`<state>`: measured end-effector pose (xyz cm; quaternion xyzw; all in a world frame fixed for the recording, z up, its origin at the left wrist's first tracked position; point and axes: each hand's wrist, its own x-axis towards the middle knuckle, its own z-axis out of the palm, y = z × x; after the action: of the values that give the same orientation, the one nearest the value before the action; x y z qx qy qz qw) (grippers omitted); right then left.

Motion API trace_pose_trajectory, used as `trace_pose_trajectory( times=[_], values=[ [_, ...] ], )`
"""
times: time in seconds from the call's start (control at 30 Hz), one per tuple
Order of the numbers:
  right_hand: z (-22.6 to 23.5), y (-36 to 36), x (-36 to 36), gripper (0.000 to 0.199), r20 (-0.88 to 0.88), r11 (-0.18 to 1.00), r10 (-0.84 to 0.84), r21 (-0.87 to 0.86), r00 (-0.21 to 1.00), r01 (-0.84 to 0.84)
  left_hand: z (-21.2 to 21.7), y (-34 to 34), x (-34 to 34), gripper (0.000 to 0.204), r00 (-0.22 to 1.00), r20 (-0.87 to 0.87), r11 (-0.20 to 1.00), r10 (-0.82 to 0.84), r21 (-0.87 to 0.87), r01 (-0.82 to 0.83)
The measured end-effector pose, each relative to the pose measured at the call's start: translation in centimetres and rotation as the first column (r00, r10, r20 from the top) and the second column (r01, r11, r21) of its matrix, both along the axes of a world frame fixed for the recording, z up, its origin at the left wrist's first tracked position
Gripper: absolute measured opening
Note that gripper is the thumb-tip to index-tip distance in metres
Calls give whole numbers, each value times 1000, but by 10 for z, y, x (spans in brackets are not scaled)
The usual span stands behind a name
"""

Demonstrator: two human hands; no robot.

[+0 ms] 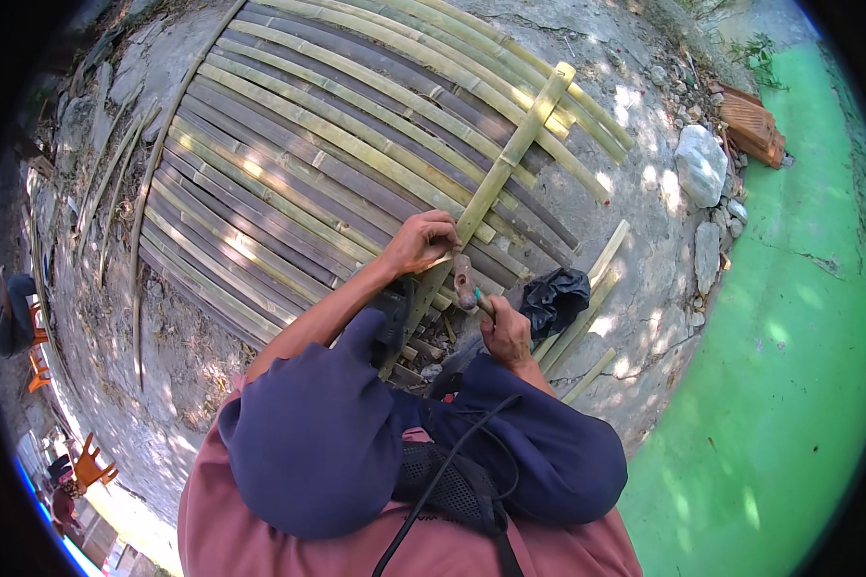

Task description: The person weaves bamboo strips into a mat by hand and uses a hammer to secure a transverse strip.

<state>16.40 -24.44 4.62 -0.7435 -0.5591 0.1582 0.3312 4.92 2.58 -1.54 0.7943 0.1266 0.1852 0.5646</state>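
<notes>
left hand (421, 242) curls at bamboo crosspiece (506, 169), right hand (507, 330) clenches hammer (465, 280).

- Through my head camera I looked onto an outdoor yard, used as an open-air workplace.
- Sunlight and leaf shade dappled its rough grey ground (659, 279).
- Loose stones (707, 258) and a large white rock (700, 165) lay along a bright green surface (760, 385), with leafy plants (760, 60) at the far end.
- Long split bamboo strips (289, 154) spread across the ground, a hammer (464, 281) near them.
- Orange chairs (91, 468) showed at far left.
</notes>
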Motion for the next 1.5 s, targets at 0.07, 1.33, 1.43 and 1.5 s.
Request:
trace_pose_trajectory(
  times=[0.07,1.33,1.43,1.5],
  values=[
    [-4,0,-1,32,-26,997,-29,-72,999,27,-2,0,-1,16,1000,2,1000,-5,24,5],
    [-13,-1,-1,38,-48,980,-75,-190,996,65,-6,0,-4,15,999,31,998,-19,54,18],
    [-1,14,-2,39,-28,985,-40,-167,999,35,-4,2,-4,15,1000,24,999,-16,35,15],
    [-2,13,-3,38,-18,1000,-13,20,1000,13,-5,-1,-5,15,1000,29,999,-10,49,9]
  ],
)
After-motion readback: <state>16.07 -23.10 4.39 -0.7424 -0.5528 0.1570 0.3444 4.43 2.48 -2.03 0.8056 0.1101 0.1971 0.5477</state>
